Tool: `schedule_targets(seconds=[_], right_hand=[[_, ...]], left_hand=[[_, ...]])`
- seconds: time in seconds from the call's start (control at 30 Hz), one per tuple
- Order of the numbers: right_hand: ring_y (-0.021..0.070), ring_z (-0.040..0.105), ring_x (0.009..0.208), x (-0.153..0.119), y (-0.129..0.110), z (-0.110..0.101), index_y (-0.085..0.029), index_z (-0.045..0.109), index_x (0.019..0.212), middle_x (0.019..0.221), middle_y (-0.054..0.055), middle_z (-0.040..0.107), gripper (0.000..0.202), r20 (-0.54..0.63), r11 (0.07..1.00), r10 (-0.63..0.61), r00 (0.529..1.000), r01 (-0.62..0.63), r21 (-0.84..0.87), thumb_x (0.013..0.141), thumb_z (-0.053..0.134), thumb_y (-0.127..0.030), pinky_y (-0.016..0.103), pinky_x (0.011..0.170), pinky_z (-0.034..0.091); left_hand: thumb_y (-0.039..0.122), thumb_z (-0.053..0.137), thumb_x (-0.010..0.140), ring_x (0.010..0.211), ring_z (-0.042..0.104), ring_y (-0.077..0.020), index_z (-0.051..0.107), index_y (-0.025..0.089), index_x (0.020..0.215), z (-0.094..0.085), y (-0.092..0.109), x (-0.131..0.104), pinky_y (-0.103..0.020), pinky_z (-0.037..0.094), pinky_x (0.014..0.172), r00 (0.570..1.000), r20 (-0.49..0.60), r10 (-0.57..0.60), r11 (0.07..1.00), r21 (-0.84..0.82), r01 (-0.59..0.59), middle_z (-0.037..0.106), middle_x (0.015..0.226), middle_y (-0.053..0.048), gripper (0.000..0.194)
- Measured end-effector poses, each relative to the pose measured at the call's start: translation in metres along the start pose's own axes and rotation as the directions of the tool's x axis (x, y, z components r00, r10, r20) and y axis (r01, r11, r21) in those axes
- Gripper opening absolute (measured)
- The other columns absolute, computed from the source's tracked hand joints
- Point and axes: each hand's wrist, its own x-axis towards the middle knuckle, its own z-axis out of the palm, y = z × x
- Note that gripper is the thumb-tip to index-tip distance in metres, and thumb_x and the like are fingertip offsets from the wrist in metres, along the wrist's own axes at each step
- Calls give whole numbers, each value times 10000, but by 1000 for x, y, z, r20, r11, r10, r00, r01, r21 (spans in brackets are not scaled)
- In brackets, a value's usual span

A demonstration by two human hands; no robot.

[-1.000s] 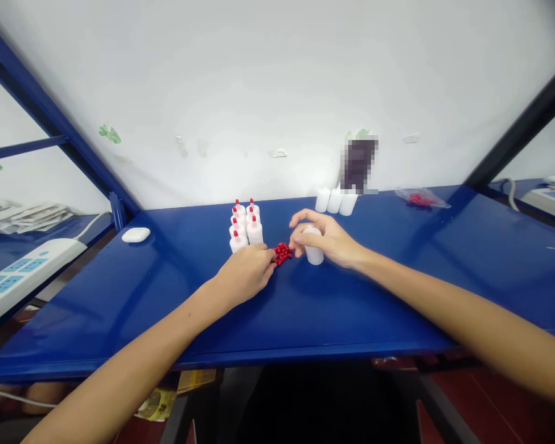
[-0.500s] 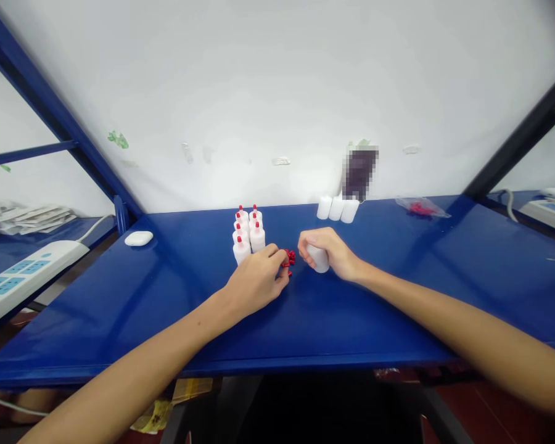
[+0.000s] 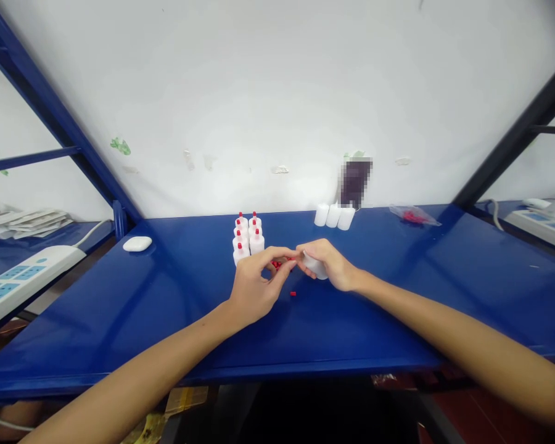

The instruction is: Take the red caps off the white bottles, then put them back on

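My right hand [image 3: 328,262] is wrapped round a white bottle [image 3: 315,266], which leans with its top toward the left. Thumb and fingertips of my left hand [image 3: 263,283] are pinched together at that bottle's top; what is between them is too small to make out. Behind my left hand lie several small red caps [image 3: 276,265], partly hidden by its fingers. One loose red cap [image 3: 293,294] rests nearer the front. Two rows of white bottles with red caps [image 3: 257,240] stand left of centre, just beyond my left hand.
Three white bottles without red caps [image 3: 333,216] stand at the back near the wall, by a blurred dark object [image 3: 355,182]. A plastic bag of red pieces [image 3: 414,216] lies back right. A white case [image 3: 137,244] and a power strip [image 3: 23,277] are left.
My left hand has moved from the red caps to the top of the held bottle, its fingertips now pinched. That bottle now tilts more to the left. One red cap lies apart, nearer the front.
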Motion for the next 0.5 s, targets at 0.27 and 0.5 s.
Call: schedule_targets(seconds=[0.27,0.5], right_hand=[[113,410,569,-3,0,3,-155,538,688,620,-17,456,479,131,968,-141,981,164,-191,993,412,-502,262,560,321],[95,370,557,-3,-4,3,-146,558,689,609,-33,427,481,169,950,-169,971,206,-235,994,432,-496,247,551,287]], left_hand=[[243,726,865,677,547,-91,689,172,872,4,-2,3,-223,503,593,998,28,-47,978,-202,52,574,879,-24,80],[273,717,884,676,503,-88,666,172,884,9,-4,0,-222,448,591,995,85,-49,957,-282,72,544,864,-15,112]])
